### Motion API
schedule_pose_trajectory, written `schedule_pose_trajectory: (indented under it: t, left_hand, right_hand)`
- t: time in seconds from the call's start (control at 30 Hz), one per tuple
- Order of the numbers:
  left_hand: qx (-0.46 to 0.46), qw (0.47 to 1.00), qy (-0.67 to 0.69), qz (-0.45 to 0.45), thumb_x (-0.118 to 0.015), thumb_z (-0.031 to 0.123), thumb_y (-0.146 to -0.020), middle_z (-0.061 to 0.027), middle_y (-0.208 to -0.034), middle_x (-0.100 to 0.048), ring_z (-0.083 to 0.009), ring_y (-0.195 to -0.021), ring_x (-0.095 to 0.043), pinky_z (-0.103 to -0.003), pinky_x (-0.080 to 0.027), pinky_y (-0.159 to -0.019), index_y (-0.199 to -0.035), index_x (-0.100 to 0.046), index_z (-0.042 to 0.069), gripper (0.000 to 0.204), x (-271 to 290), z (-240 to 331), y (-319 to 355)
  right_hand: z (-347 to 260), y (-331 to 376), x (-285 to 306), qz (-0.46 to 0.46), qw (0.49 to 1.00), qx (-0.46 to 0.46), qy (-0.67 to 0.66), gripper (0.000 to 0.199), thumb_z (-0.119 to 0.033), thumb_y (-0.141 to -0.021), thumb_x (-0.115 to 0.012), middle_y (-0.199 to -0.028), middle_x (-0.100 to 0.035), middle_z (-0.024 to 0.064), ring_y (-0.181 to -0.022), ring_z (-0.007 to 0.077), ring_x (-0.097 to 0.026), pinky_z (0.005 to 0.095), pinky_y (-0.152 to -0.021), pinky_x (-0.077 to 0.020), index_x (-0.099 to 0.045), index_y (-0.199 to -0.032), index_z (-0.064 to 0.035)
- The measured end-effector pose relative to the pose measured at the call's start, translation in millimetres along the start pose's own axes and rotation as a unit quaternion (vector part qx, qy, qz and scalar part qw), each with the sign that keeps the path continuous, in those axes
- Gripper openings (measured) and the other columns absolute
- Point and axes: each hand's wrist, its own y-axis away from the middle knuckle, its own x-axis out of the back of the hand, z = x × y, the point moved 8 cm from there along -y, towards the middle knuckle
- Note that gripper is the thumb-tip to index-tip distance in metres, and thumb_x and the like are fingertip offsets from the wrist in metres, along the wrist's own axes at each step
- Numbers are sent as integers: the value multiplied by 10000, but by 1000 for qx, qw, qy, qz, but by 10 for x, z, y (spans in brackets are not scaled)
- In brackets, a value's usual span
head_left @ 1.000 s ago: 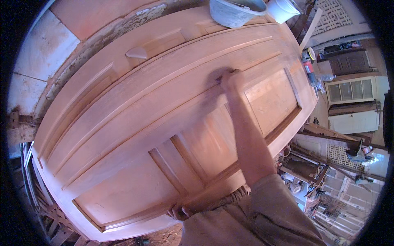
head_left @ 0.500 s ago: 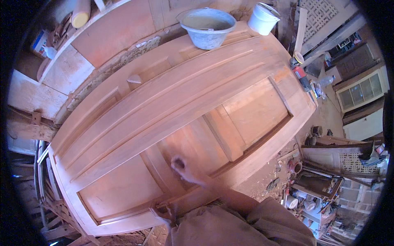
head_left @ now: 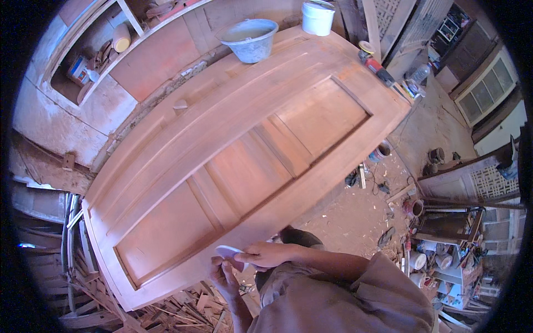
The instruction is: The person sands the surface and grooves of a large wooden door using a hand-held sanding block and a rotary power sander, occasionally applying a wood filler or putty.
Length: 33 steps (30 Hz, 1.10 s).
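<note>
A thin, pale round disc [head_left: 227,251], which looks like a sanding disc, is held up in front of my body near the wooden door's close edge. My right hand [head_left: 265,255] grips it from the right, thumb on its face. My left hand [head_left: 225,281] is below and left of it, with fingers bent together at the disc's lower edge; their exact grip is partly hidden. Beyond both hands lies the large panelled wooden door [head_left: 250,244], flat, with recessed panels and a dusty reddish surface.
On the door's far side stand a grey basin [head_left: 252,49] and a white bucket [head_left: 317,19]. A red and black power tool [head_left: 378,71] lies at its right end. Wood scraps [head_left: 202,311] litter the floor at lower left. Cluttered shelves [head_left: 452,277] stand at right.
My right hand has come off the door's middle panel, back toward my body. My left hand has risen to meet it, and the disc now shows between them. The view has shifted.
</note>
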Motion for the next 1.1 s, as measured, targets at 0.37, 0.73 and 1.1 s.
schedule_pose_trajectory:
  t: [0.37,0.73,1.1]
  left_hand:
    - [10,977,-49,-207,-572,154,-941,-146,-875,-625,-277,-817,-626,-388,-492,-733,-960,-611,-15,174,-1032,136,927]
    - [-127,895,-224,-363,-580,284,-951,-183,-1151,-607,-396,-1033,-613,-475,-504,-864,-1173,-583,76,304,-1994,362,869]
    - [-111,960,-202,-157,-643,314,-906,-207,-1259,-541,-427,-1138,-541,-505,-439,-975,-1253,-527,39,458,-2526,375,-306]
  right_hand:
    - [948,1123,-128,195,960,64,-189,351,-170,-936,-612,-1052,-652,63,-911,176,-618,328,-835,-516,-566,-1242,-3]
    - [1667,1864,341,426,880,-16,-207,438,-265,-979,-612,-1125,-655,70,-969,156,-607,311,-854,-501,-524,-1334,-25]
    - [850,2940,3068,566,817,110,-15,317,-276,-983,-607,-892,-573,-25,-776,77,-542,263,-733,-502,-591,-1223,-69]
